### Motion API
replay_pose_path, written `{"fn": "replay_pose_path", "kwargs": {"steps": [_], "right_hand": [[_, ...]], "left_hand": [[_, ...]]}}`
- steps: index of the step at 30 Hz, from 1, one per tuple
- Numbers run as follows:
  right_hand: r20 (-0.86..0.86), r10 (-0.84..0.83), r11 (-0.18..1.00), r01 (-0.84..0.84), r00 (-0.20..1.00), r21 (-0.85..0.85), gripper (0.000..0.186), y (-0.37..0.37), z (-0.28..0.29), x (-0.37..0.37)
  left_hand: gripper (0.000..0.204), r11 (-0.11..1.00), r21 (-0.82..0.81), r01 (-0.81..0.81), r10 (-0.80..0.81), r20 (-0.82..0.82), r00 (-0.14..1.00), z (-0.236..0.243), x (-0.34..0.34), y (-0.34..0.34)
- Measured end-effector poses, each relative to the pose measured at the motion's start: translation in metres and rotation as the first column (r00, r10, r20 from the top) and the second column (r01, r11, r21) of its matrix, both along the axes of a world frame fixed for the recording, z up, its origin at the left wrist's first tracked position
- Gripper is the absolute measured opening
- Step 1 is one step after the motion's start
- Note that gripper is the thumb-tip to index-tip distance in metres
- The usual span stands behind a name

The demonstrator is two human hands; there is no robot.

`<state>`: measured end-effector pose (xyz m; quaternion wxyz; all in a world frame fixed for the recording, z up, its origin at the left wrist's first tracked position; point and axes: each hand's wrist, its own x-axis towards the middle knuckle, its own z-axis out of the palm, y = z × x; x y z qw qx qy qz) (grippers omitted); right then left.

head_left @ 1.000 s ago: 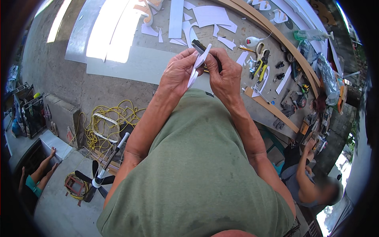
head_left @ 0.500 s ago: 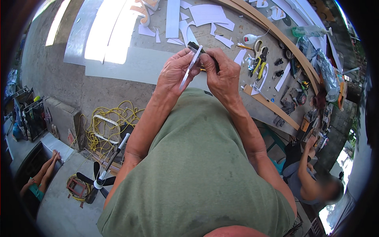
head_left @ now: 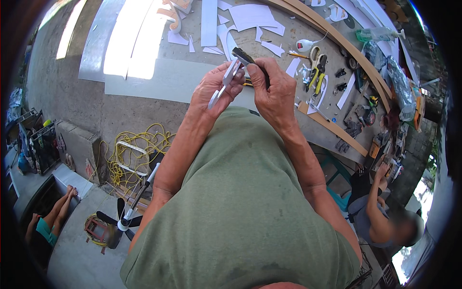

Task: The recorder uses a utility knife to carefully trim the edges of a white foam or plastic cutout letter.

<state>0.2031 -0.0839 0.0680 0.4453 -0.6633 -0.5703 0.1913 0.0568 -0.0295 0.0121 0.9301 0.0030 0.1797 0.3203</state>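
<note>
Fingers (head_left: 237,87) of the left hand (head_left: 209,91) are pinched closed on a small, curved white piece (head_left: 229,76), which is held tilted in front of the green shirt (head_left: 240,183). Those of the right hand (head_left: 274,91) are curled shut round a dark, narrow tool (head_left: 244,56), its far end beside the top of the piece; whether the two touch, I cannot tell. Beyond the hands, a grey sheet (head_left: 154,84) lies along the near edge of the tabletop (head_left: 290,34). Yellow-handled pliers (head_left: 318,73) rest to the right, near a pencil (head_left: 299,55). Farther back lie white cut-offs (head_left: 250,17) and a long, bent tan strip (head_left: 337,36).
</note>
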Motion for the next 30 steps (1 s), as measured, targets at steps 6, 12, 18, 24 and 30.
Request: {"fn": "replay_pose_path", "kwargs": {"steps": [6,12,18,24,30], "right_hand": [[0.168,0.019,1.0,-0.02,0.986,0.001,0.013,-0.006,-0.008,-0.005],[0.004,0.047,0.999,-0.047,0.999,-0.012,0.011,-0.003,-0.012,-0.009],[-0.116,0.09,0.992,-0.1,0.989,-0.08,0.017,-0.004,-0.01,-0.005],[-0.164,-0.054,0.996,0.04,0.985,-0.084,0.021,0.007,-0.004,-0.001],[-0.213,-0.062,0.99,0.032,0.975,-0.14,0.023,-0.006,-0.004,-0.002]], "left_hand": [[0.025,0.997,0.082,-0.015,0.034,-0.23,0.972,0.005,-0.001,-0.004],[0.023,0.942,0.298,-0.157,0.25,-0.309,0.917,0.013,0.008,-0.003],[0.022,0.911,0.397,-0.113,0.281,-0.397,0.874,0.015,0.008,-0.007],[0.02,0.914,0.394,-0.094,0.271,-0.424,0.864,0.023,0.01,-0.013],[0.018,0.908,0.413,-0.071,0.264,-0.431,0.863,0.025,0.01,-0.009]]}}
